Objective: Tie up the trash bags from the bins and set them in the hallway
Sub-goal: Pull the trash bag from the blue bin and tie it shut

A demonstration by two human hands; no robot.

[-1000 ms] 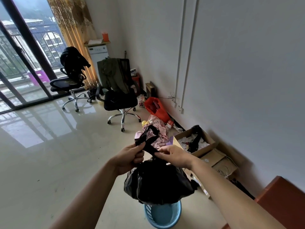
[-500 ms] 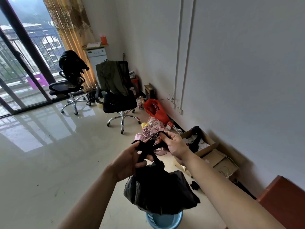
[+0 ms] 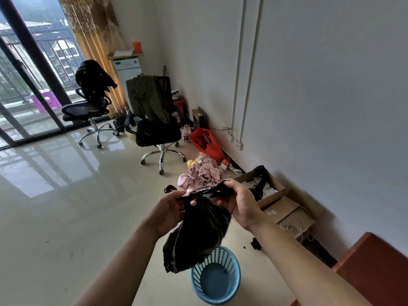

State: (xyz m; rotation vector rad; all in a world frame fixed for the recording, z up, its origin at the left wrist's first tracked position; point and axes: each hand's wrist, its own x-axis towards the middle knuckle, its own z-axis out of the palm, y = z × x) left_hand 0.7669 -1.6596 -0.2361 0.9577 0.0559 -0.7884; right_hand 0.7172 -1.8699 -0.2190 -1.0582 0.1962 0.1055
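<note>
Bag (image 3: 198, 235), black plastic, hung in the air between our hands, above the blue bin (image 3: 217, 281) that stood on the floor (image 3: 66, 217). Its long axis ran down and to the left. The gathered neck sat high by our hands, and the closed bottom pointed at the floor, low and left. In our view the bottom overlapped the bin's rim, and we could not tell whether it touched. The neck was drawn out into a twisted strip that lay nearly level between the hands, rising a little toward the right.

Our left hand (image 3: 170, 208) gripped the left end of that strip, fingers (image 3: 171, 198) curled round it, and a short tail of plastic poked out above the hand. Our right hand (image 3: 240, 204) held the other end, thumb and fingers pinching the plastic at the top of the hand.

Beyond the hands a pink cloth (image 3: 203, 173) lay on the floor, with a red sack (image 3: 205, 144) behind it near the wall (image 3: 309, 107). An open box (image 3: 273, 195) stood along the wall, to the right of the bag. A near chair (image 3: 157, 131) carried a green garment, and a far chair (image 3: 88, 109), draped in black, stood by the window (image 3: 33, 85).
</note>
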